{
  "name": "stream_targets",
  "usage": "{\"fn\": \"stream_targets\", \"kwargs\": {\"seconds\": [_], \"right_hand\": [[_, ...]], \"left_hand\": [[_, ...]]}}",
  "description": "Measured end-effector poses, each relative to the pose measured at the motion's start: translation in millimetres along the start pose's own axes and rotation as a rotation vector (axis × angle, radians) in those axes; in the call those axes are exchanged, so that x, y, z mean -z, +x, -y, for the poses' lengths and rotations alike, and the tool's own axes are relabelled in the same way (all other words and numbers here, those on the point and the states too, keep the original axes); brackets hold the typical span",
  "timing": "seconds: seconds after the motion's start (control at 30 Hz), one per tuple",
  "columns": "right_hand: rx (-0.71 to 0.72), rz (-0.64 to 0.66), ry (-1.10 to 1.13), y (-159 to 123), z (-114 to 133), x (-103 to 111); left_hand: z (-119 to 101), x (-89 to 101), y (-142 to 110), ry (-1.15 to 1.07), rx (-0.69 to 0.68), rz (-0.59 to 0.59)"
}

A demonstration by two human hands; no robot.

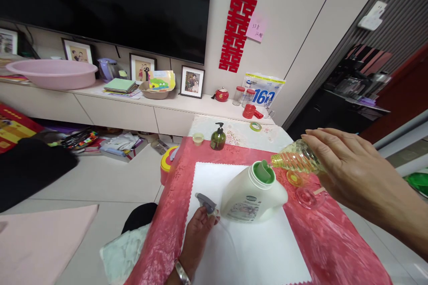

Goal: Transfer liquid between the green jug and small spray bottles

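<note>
Right grip (344, 160): wrapped round clear bottle (298, 156), tipped, neck at jug's (253, 202) uncapped mouth. Pouring seems under way; spray head (207, 203) off, not refitted. Left grip (200, 227): pinching spray head. Jug upright, mid-tabletop (337, 231); pump bottle (218, 139) toward far left corner.

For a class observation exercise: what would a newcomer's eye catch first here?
Probably the pale plastic jug, open on a white sheet, with the right hand holding a yellowish ribbed bottle tilted at its green spout. The left hand grips a grey plastic spray head left of the jug. Behind, a red cut-out strip hangs on the wall.
</note>
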State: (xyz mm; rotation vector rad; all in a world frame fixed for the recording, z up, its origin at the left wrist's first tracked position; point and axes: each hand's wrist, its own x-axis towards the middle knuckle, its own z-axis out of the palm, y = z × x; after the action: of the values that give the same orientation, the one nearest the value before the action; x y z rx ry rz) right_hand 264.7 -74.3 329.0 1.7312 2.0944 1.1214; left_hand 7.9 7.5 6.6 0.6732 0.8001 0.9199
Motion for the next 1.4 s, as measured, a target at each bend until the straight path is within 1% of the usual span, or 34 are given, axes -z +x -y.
{"fn": "stream_targets", "kwargs": {"seconds": [0.27,0.37,0.93,1.4], "right_hand": [[0.004,-0.012,0.004,2.6,0.8,0.9],[-0.008,0.004,-0.001,3.5,1.2,2.1],[0.025,-0.014,-0.048,6.4,2.5,5.2],[0.040,-0.009,-0.062,8.3,4.3,6.2]], "left_hand": [[3.8,3.3,1.4,0.009,-0.006,0.020],[4.4,4.1,1.2,0.012,-0.013,0.027],[1.4,2.4,0.3,0.054,-0.013,0.033],[3.4,2.9,1.2,0.012,0.003,0.024]]}}
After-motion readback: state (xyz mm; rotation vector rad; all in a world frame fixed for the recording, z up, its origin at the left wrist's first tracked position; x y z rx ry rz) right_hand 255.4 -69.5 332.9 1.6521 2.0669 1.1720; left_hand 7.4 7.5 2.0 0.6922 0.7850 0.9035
